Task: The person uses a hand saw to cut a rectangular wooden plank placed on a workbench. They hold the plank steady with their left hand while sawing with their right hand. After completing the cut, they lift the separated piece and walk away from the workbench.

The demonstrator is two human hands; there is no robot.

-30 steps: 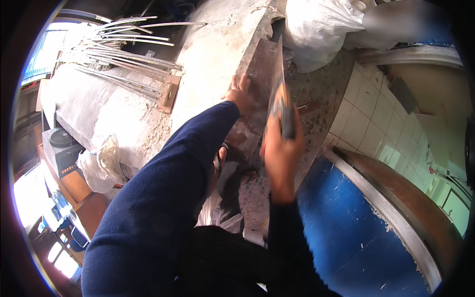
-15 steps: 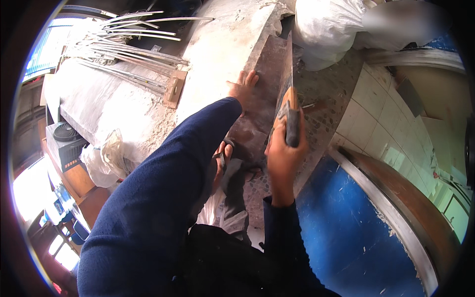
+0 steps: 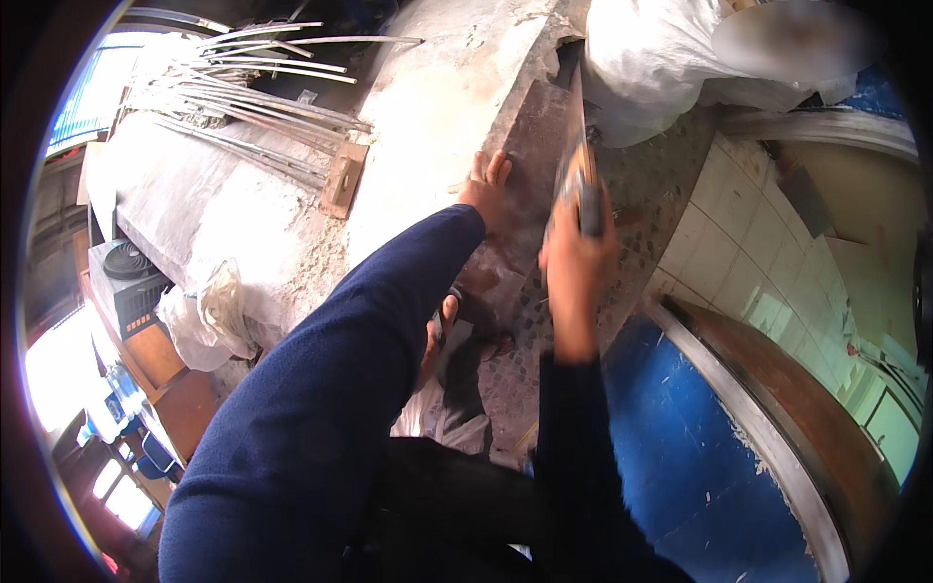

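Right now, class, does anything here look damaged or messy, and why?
Yes: the pale slab has a jagged dark notch in its otherwise straighter edge, near the tip of the saw; crumbly material lies beside the wooden block.

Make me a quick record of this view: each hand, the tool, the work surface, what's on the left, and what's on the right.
Left hand: left hand, at the edge of the pale slab, no tool in it
Right hand: right hand, gripping the handsaw
Tool: blade points away from the person, blurred; contact unclear
Work surface: pale slab, dusty
Left side: thin rods, brown block
Right side: white sack, blue panel
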